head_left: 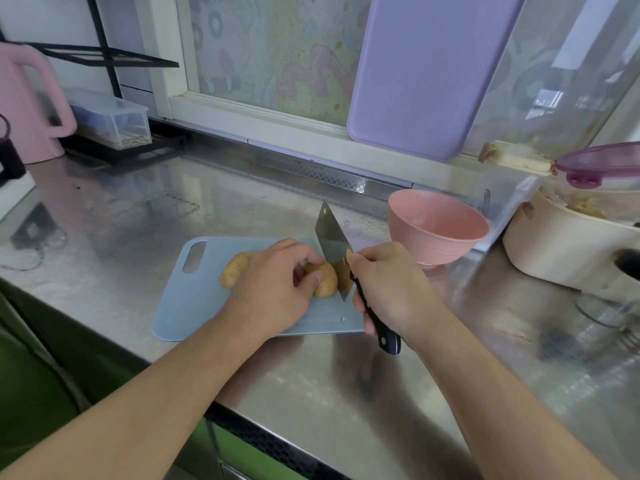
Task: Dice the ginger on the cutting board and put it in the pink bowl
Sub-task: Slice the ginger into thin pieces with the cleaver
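A knobbly tan piece of ginger (325, 279) lies on the light blue cutting board (194, 306) on the steel counter. My left hand (277, 282) grips the ginger from above, with fingers curled over its middle; one end sticks out left. My right hand (388, 289) holds the black handle of a cleaver (334, 247). The blade stands on its edge against the right end of the ginger. The pink bowl (436, 226) stands upright just right of the board, apparently with nothing inside it.
A cream pot (568, 247) and a purple-lidded container (602, 161) stand at the right. A lilac board (426, 74) leans on the window. A pink jug (31, 105) and a clear box (114, 119) are at the back left. The counter's front edge runs below my arms.
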